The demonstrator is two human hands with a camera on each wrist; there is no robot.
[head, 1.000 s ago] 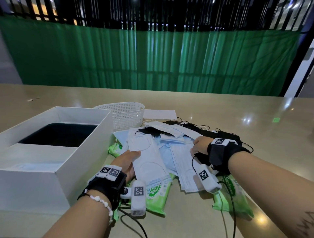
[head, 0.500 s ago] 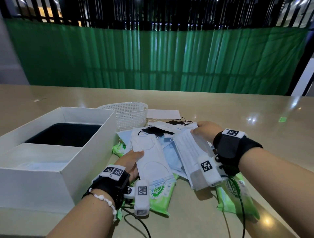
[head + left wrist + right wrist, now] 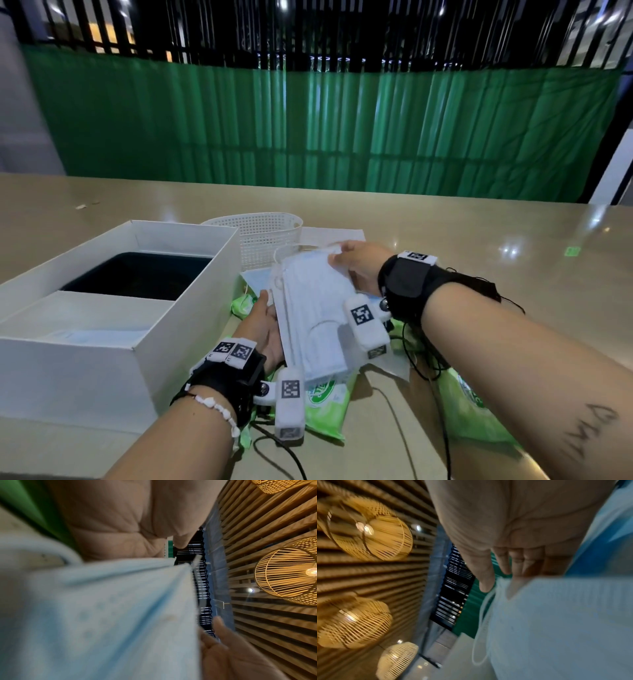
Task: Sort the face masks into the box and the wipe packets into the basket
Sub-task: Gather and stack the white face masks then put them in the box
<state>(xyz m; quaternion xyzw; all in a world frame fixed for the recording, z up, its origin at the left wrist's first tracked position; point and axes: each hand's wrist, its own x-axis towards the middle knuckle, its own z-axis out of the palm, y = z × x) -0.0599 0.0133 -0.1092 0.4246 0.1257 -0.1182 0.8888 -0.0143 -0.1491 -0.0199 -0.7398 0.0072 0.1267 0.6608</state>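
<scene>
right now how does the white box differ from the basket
The box is a big rectangle with solid flat walls; the basket is smaller, rounded, with mesh walls. The box stands nearer the person on the left and has a dark inside; the basket sits behind its far right corner, and its inside is hidden. Both are white, open on top, and stand on the table.

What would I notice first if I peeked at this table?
Probably the stack of face masks lifted up in the middle, held between the left hand and the right hand. Next, the big white box on the left with the white basket behind it, and bright green wipe packets lying under the masks.
</scene>
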